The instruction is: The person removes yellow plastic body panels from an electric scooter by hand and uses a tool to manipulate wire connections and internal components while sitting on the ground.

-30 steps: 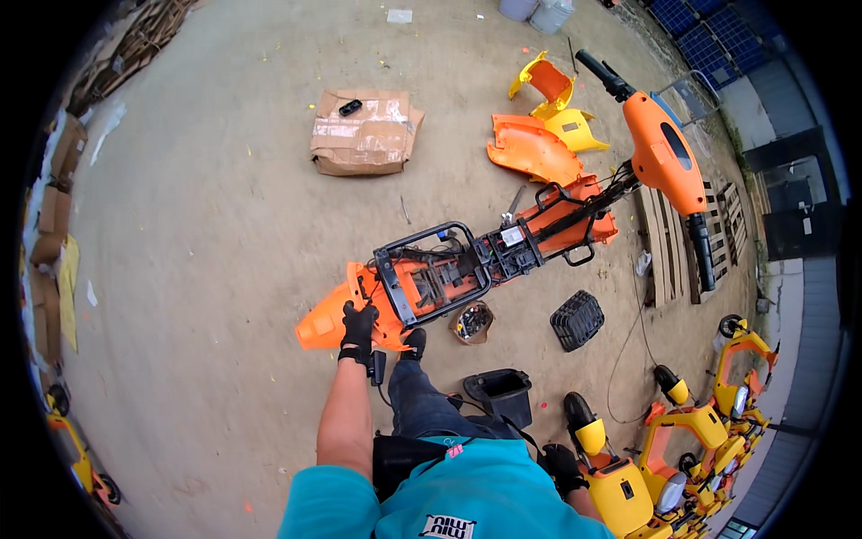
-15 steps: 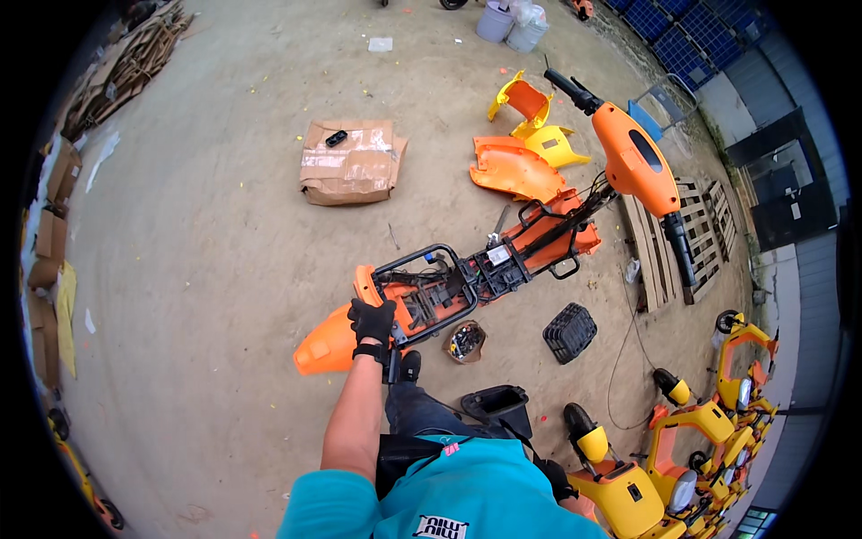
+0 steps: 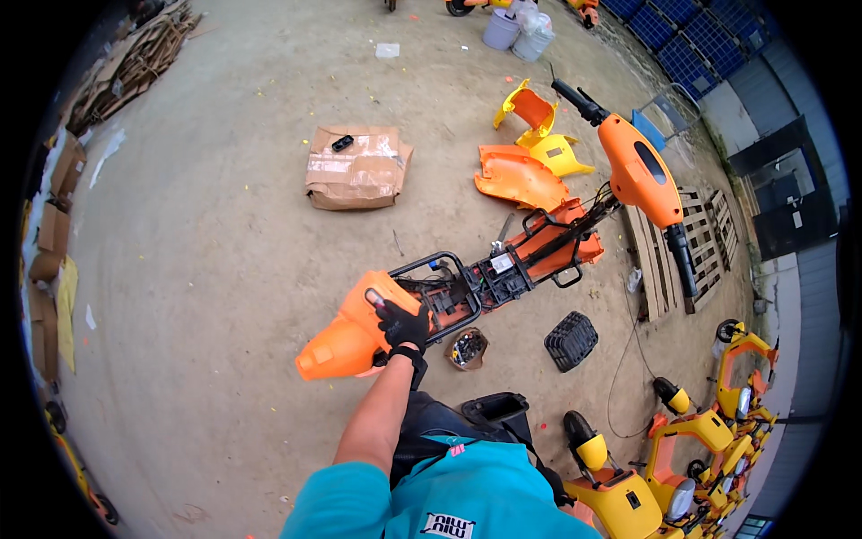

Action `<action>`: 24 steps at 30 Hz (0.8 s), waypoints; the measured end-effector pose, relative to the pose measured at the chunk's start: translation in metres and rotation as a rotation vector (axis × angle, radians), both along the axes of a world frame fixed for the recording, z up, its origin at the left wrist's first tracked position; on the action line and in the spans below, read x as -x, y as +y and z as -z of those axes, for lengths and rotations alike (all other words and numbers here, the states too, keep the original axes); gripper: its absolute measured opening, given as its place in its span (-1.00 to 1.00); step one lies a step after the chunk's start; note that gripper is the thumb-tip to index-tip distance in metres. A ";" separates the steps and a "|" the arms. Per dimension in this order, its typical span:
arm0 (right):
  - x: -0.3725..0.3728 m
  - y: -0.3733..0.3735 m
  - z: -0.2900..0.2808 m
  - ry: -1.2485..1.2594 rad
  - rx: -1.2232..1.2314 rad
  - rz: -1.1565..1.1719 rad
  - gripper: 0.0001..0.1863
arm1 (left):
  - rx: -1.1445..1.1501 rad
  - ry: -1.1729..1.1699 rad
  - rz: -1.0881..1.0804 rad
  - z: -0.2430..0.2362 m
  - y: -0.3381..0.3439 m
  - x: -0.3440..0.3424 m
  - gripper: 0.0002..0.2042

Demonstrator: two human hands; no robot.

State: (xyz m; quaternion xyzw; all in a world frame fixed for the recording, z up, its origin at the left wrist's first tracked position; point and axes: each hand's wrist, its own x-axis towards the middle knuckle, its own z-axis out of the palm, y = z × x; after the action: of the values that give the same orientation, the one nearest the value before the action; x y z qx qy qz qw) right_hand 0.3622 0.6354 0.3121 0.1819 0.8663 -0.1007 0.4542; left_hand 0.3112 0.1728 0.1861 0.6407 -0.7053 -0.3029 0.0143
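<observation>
My left hand [image 3: 402, 325], in a black glove, grips an orange rear body panel [image 3: 341, 343] at a small opening in its upper part. This panel covers the back end of a stripped scooter, whose black frame [image 3: 498, 277] exposes wiring and battery-bay fittings. Its orange handlebar housing [image 3: 637, 166] with black grips rises at the right. My right hand [image 3: 549, 483] is at my right side, mostly behind my body, with its fingers hidden. Just past the frame's near side is a small box of hardware [image 3: 466, 349]; a black plastic basket [image 3: 570, 340] lies right of that.
Orange and yellow panels [image 3: 521, 180] lie beyond the scooter, near a flattened-top cardboard box [image 3: 357, 171]. Wooden pallets [image 3: 655, 260] and a cable are at the right. Rows of yellow scooters [image 3: 620, 503] stand lower right, beside a black bin [image 3: 489, 404]. Cardboard piles [image 3: 126, 63] line the left edge.
My left hand has moved right and forward with the orange rear panel, which has swung up over the back end of the frame. The view has also shifted slightly.
</observation>
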 end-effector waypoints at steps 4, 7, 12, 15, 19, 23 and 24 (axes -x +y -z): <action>0.003 -0.003 -0.001 0.002 0.005 0.010 -0.34 | 0.005 0.100 0.162 0.025 0.005 0.006 -0.30; 0.003 -0.002 -0.002 0.011 0.009 0.019 -0.34 | 0.035 0.134 0.163 0.048 0.005 0.001 -0.45; 0.005 -0.005 0.000 0.020 0.021 0.034 -0.34 | -0.135 0.331 -0.098 0.048 -0.022 -0.020 -0.45; 0.005 -0.006 0.002 0.017 0.013 0.038 -0.33 | -0.102 0.436 -0.153 0.053 -0.029 -0.038 -0.30; 0.007 -0.008 0.003 0.021 0.010 0.056 -0.33 | 0.008 0.246 -0.207 0.045 -0.033 -0.052 -0.19; 0.004 -0.008 0.001 0.019 0.015 0.068 -0.33 | -0.272 0.274 -0.473 0.041 -0.041 -0.087 -0.29; 0.003 -0.008 0.001 0.021 0.015 0.073 -0.33 | -0.469 0.567 -0.587 0.048 -0.040 -0.090 -0.36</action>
State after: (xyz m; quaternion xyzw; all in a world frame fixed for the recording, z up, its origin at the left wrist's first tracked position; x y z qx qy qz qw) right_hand 0.3590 0.6278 0.3111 0.2087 0.8630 -0.1257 0.4426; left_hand 0.4014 0.1328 0.1378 0.6911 -0.3751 -0.6002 0.1464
